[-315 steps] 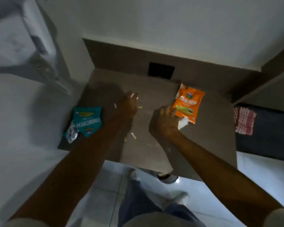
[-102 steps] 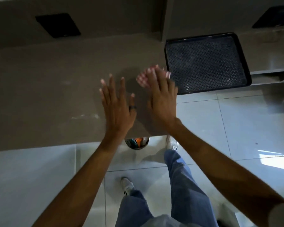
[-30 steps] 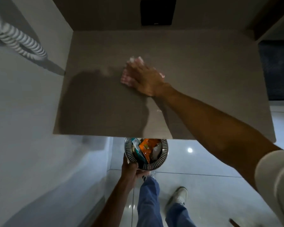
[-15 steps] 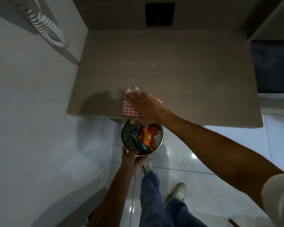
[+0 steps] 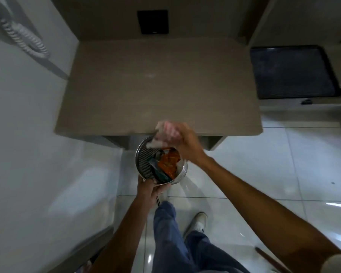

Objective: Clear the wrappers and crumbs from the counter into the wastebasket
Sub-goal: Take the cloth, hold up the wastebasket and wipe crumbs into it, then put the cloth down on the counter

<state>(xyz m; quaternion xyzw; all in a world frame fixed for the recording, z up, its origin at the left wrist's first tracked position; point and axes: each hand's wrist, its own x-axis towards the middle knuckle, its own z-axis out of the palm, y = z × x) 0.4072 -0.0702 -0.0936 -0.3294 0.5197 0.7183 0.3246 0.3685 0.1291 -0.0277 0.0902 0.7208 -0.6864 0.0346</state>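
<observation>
A round metal mesh wastebasket (image 5: pixel 144 162) hangs just below the front edge of the brown counter (image 5: pixel 158 85). My left hand (image 5: pixel 149 189) grips its near rim from below. Inside lie an orange wrapper (image 5: pixel 168 161) and a teal wrapper (image 5: pixel 159 173). My right hand (image 5: pixel 182 137) holds a bunched red-and-white checked cloth (image 5: pixel 162 134), blurred by motion, at the counter's edge over the basket's far rim. No crumbs show on the counter top.
A white wall (image 5: pixel 18 134) stands close on the left. A black tray (image 5: pixel 292 71) sits on a lower shelf to the right. A black socket plate (image 5: pixel 153 21) is on the back panel. My legs and shoes stand on glossy white floor tiles (image 5: pixel 283 164).
My right hand has dragged the cloth from the counter's middle to its front edge and over the basket. My left hand has kept holding the basket under the edge.
</observation>
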